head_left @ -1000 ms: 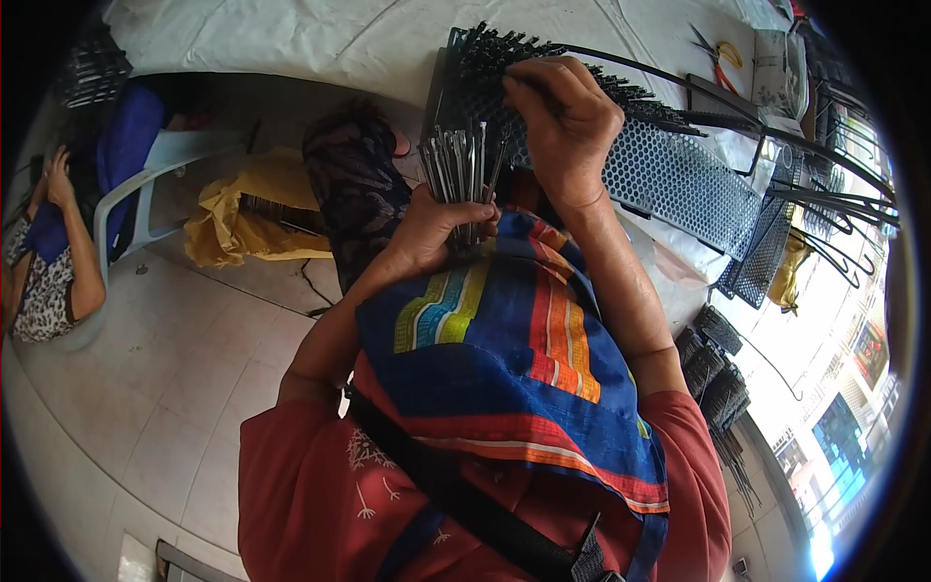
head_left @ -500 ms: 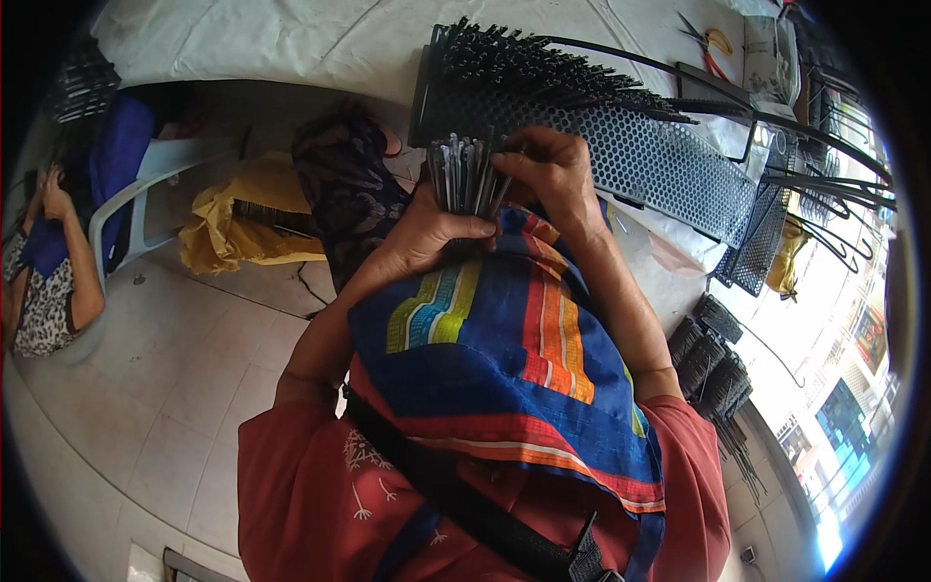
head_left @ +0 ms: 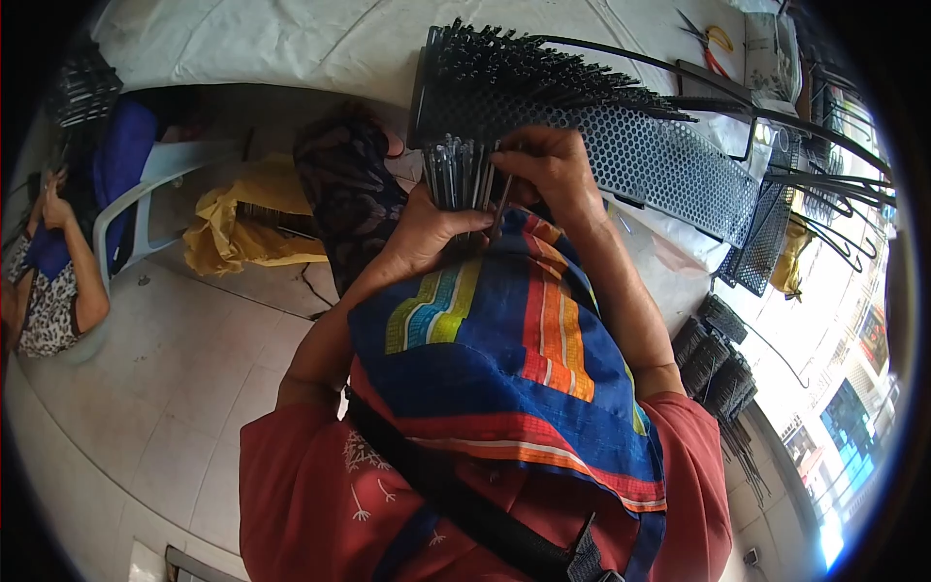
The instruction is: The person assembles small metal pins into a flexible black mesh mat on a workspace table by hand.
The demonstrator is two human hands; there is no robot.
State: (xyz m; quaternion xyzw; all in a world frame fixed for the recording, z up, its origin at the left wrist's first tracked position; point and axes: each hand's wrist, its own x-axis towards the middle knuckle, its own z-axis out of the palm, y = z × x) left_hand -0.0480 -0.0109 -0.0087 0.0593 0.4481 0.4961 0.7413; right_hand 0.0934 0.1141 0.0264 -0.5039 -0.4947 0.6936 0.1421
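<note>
A bundle of thin dark metal rods with shiny tips [head_left: 454,175] stands upright in front of my body. My left hand [head_left: 423,233] is wrapped round its lower part, thumb across the front. At the bundle's right edge, my right hand [head_left: 555,171] is closed in a pinch on a single thin rod [head_left: 501,206], which leans slightly apart from the others. Its upper end is hidden by my fingers. Just beyond my hands sits a black perforated metal tray [head_left: 669,179], with a thick heap of black rods [head_left: 543,70] lying along its far side.
Scissors and a red-handled tool [head_left: 715,60] lie at the far right of the white-covered table [head_left: 262,39]. Bent black wire hooks [head_left: 834,209] jut out at right. At left are a yellow wrapping [head_left: 218,228] on the floor and another person [head_left: 58,281] by a chair [head_left: 145,189].
The single rod at the bundle's right edge now stands further apart from the rest, with my right fingers on it. My left hand keeps its hold and has barely moved.
</note>
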